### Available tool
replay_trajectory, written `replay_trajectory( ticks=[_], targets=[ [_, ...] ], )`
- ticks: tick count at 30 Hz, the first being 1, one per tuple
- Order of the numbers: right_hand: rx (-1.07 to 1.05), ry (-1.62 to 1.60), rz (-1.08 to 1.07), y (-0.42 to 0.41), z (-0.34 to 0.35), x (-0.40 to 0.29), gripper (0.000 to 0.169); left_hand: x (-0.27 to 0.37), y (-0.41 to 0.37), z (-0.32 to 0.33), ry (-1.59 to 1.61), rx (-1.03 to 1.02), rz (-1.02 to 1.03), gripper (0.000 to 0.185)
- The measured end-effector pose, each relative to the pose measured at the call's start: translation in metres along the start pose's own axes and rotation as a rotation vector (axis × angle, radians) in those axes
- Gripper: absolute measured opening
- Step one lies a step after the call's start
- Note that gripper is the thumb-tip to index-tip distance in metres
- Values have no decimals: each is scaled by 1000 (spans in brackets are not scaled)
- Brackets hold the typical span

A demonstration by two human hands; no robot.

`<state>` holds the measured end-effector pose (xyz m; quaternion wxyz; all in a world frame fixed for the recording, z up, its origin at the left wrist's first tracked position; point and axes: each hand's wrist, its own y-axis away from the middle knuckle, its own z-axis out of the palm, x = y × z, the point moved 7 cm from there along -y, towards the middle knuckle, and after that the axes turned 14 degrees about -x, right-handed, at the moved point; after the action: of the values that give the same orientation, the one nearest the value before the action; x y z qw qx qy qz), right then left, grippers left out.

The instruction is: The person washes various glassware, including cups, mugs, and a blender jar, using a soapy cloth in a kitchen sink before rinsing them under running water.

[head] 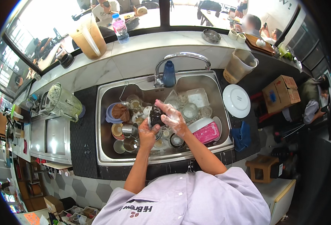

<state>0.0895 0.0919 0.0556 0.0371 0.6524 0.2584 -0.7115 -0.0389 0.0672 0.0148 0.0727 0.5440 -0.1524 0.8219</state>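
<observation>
Over a double-bowl stainless steel sink [101, 152], my left hand [147, 134] grips a dark cup [156, 116] with a pale rim. My right hand [173, 117], covered in suds, lies against the cup's other side; a bit of pink, perhaps a sponge, shows at its fingertips. Beneath are glasses, cups and a metal pitcher [127, 130]. A glass bowl [190, 110], a square clear container [197, 97] and a pink rectangular container [207, 132] lie in the right bowl. The left bowl holds a blue-purple bowl [109, 113] with a brown cloth or filter [120, 112] in it.
A curved faucet [182, 54] and a blue bottle [169, 74] stand behind the sink. To the right are a white plate [236, 101], a blue cloth [241, 136] and a plastic pitcher [240, 66]. A blender jar [63, 102] lies left. People sit beyond the windows; another person is at far right.
</observation>
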Motion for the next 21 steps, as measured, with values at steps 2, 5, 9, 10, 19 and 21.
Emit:
replay_trajectory(
  ticks=[2, 5, 9, 10, 19, 21],
  targets=[
    [17, -301, 56, 1, 3, -2, 67, 2, 3, -1, 25, -16, 31, 45],
    [52, -928, 49, 5, 16, 33, 60, -3, 3, 9, -260, -81, 94, 36],
    [112, -1122, 87, 19, 6, 53, 54, 10, -5, 36, -949, -244, 388, 25],
    [115, -1071, 83, 19, 1, 54, 52, 6, -8, 34, -841, -287, 279, 26],
    [350, -980, 346, 38, 13, 102, 42, 13, -16, 20, -389, 11, -120, 14],
    [245, -1122, 320, 63, 4, 134, 38, 12, -7, 37, -1033, -67, 115, 19]
  ],
)
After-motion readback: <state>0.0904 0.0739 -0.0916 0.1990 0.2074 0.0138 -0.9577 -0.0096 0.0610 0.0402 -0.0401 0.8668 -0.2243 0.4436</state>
